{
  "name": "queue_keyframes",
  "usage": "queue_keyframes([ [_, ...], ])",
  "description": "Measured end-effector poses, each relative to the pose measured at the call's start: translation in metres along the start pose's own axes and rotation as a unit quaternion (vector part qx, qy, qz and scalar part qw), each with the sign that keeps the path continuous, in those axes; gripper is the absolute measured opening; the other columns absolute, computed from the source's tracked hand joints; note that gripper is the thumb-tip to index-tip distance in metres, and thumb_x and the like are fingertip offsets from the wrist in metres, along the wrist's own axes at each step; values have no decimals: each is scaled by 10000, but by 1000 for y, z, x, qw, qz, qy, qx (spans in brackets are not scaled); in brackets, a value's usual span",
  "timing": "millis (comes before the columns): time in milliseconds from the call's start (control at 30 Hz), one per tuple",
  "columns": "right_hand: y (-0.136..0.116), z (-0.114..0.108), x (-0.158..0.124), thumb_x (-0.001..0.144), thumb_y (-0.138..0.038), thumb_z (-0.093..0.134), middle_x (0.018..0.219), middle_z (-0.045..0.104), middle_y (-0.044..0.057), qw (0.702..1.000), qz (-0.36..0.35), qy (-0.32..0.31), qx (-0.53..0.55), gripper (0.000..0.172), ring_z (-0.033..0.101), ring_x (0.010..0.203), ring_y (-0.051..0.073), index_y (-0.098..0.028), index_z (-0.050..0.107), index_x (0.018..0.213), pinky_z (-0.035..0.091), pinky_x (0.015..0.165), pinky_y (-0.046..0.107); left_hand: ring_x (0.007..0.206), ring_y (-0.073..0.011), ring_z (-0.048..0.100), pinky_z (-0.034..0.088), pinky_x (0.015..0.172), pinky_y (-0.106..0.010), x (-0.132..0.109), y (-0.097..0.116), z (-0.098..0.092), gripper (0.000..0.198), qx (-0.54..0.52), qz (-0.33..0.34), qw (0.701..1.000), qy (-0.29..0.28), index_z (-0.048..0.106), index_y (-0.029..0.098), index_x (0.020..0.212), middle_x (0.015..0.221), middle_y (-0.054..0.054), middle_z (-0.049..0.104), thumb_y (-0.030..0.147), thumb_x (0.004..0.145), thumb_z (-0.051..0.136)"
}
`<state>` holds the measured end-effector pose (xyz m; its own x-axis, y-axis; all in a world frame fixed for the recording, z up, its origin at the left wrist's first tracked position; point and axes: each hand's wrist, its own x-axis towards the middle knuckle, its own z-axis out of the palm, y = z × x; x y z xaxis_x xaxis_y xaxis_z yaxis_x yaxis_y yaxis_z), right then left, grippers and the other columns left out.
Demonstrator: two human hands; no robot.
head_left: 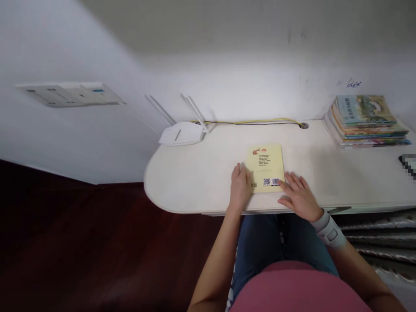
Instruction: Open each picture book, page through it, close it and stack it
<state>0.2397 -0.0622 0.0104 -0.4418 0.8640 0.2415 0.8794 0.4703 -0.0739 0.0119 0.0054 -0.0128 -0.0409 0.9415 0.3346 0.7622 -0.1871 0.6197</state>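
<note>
A pale yellow paperback book (264, 167) lies flat on the white desk (195, 173), its back cover up, with a QR code and barcode near the bottom edge. My left hand (240, 188) rests against the book's left edge and covers its lower left corner. On the other side, my right hand (299, 195) lies with its fingers apart, the fingertips touching the lower right corner. Neither hand lifts the book.
A white router (182, 133) with raised antennas stands at the desk's back left. A yellow cable (250, 121) runs along the wall to a desk grommet. Several stacked books (367, 123) sit at the back right. A brace (328, 229) wraps my right wrist.
</note>
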Motion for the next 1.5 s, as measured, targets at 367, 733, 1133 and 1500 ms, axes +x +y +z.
queue_keyframes([
  [367, 5, 2, -2, 939, -508, 389, 1477, 399, 153, 1000, -2, -7, 16, 553, 304, 1380, 346, -187, 474, 1381, 286, 1073, 531, 1381, -283, 337, 241, 1149, -499, -2, 11, -14, 514, -104, -63, 993, 8, 589, 129, 1237, 1450, -165, 436, 490, 913, 419],
  [733, 21, -12, -8, 957, -461, 365, 1530, 279, 185, 996, 57, 34, 52, 540, 257, 1412, 302, -165, 434, 1404, 336, 1064, 492, 1455, -230, 134, 196, 1168, -437, 13, 104, 4, 749, -372, 109, 903, -186, 172, 304, 1506, 1594, -22, 133, 705, 875, 127],
  [1133, 65, -11, -61, 931, -457, 444, 1420, 454, 210, 988, 141, 24, -62, 383, 400, 1331, 340, -168, 688, 991, 360, 1030, 529, 1434, -416, 66, 139, 1069, -697, -7, 143, 59, 646, 156, 229, 917, -286, 349, 326, 1449, 1590, -86, 144, 646, 900, 234],
  [1500, 81, -11, -65, 965, -390, 369, 1466, 405, 181, 991, 134, -8, 4, 483, 329, 1382, 287, -151, 470, 1373, 330, 1080, 503, 1419, -429, 149, 120, 1056, -724, -6, 124, 61, 534, 153, 244, 923, -255, 477, 322, 1377, 1536, -91, 312, 551, 898, 419],
])
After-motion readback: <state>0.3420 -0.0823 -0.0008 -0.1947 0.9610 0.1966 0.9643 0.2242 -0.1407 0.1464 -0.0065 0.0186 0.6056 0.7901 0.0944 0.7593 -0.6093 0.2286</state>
